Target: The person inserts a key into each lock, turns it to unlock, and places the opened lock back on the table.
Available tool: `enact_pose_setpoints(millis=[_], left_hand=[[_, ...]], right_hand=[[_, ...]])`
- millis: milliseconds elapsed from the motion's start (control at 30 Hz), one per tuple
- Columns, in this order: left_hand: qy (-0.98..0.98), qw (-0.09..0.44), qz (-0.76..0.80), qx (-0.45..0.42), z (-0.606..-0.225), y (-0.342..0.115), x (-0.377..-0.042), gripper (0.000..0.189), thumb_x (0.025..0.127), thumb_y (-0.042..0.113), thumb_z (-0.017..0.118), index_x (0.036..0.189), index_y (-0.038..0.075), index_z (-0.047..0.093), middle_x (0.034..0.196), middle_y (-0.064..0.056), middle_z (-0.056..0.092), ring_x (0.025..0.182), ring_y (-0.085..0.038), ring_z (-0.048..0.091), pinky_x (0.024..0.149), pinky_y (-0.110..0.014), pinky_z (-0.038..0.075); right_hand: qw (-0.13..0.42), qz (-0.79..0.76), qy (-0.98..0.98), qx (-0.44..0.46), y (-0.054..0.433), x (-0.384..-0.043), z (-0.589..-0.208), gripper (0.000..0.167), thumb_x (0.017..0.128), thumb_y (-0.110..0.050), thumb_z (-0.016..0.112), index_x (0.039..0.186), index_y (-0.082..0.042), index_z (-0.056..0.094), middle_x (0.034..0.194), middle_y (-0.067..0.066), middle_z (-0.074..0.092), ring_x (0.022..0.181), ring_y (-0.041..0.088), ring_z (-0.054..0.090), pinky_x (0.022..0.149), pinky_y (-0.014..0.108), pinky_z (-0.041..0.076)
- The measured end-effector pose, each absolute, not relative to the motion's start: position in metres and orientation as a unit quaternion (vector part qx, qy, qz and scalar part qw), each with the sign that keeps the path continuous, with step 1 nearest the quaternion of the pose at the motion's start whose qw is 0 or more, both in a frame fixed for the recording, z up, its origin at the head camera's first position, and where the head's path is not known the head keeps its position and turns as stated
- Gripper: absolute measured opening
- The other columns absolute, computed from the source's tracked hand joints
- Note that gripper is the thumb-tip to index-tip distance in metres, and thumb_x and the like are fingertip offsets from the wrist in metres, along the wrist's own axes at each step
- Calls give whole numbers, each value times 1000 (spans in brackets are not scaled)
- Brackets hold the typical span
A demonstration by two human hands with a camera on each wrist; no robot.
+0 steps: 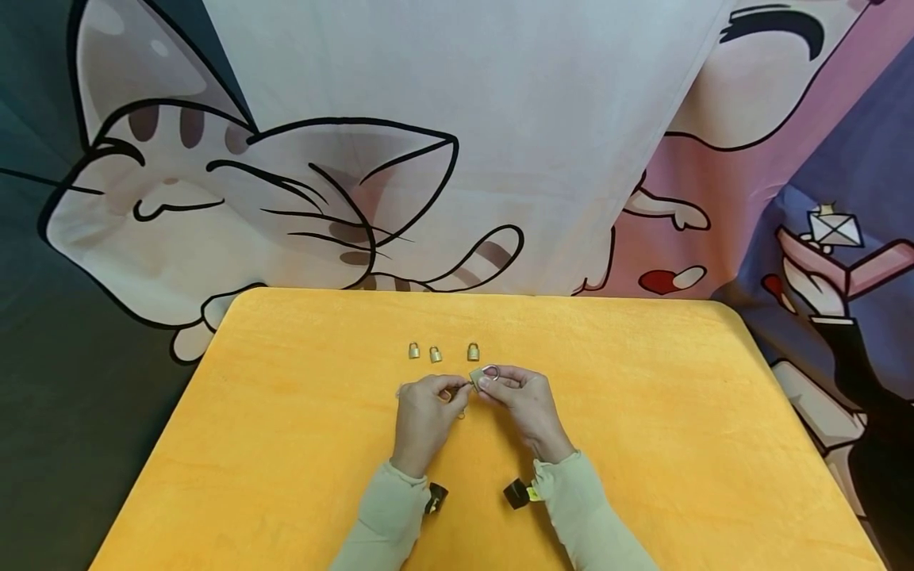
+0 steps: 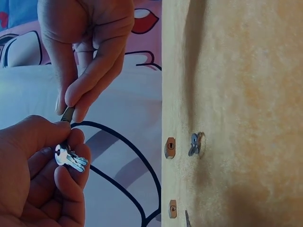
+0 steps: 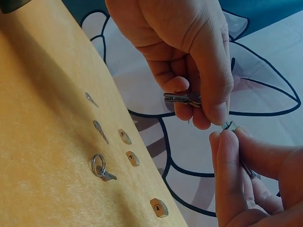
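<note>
My left hand (image 1: 427, 419) pinches a key between thumb and forefinger, and more small silver keys (image 2: 71, 158) of the same bunch hang by its curled fingers. Opposite it, my right hand (image 1: 527, 403) grips a small brass padlock (image 1: 477, 379) with its shackle to the right. The held key meets the padlock's bottom end; fingers hide how deep it sits. Both hands are raised above the table. Beyond them, three brass padlocks (image 1: 474, 352) stand in a loose row, keyholes visible in the right wrist view.
A yellow-covered table (image 1: 643, 412) lies beneath the hands. On it, near the padlocks, are a ring with keys (image 3: 99, 165) and two other small key sets, one of them thin-looking keys (image 3: 101, 131). A cartoon-printed cloth (image 1: 557, 159) hangs behind the far edge.
</note>
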State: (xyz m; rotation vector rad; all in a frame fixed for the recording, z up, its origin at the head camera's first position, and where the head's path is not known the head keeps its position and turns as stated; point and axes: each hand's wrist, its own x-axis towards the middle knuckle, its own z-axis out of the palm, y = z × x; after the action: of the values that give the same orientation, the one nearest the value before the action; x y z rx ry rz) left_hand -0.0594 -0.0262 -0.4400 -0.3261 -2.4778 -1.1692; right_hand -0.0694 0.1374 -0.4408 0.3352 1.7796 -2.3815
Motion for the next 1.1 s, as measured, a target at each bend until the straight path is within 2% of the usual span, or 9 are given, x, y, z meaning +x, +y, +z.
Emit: enact_pose_setpoints(millis=[233,600,1100], left_hand=[[-883,196,-409,-118,-441,-26,-58,6,80,13,86,84,13,82,73,5,73,63,-6,62,68,-33,39],[-879,216,-401,-139,-443,-26,-60,6,81,13,85,85,10,81,74,3,72,64,-7,63,63,-28,51],[-872,197,-425,-139,-444,-26,-63,5,85,11,81,87,6,81,77,-1,74,65,-9,66,62,-27,55]], right_hand=[[76,-792,594,116,137,-68,-441,23,90,10,68,111,17,65,94,16,74,83,19,74,77,32,59],[76,-787,601,115,137,-69,-440,21,90,7,70,108,16,65,94,17,74,84,21,74,78,33,59],[76,-779,610,124,137,-71,-440,22,89,5,72,109,14,66,94,16,73,85,22,73,79,34,59]])
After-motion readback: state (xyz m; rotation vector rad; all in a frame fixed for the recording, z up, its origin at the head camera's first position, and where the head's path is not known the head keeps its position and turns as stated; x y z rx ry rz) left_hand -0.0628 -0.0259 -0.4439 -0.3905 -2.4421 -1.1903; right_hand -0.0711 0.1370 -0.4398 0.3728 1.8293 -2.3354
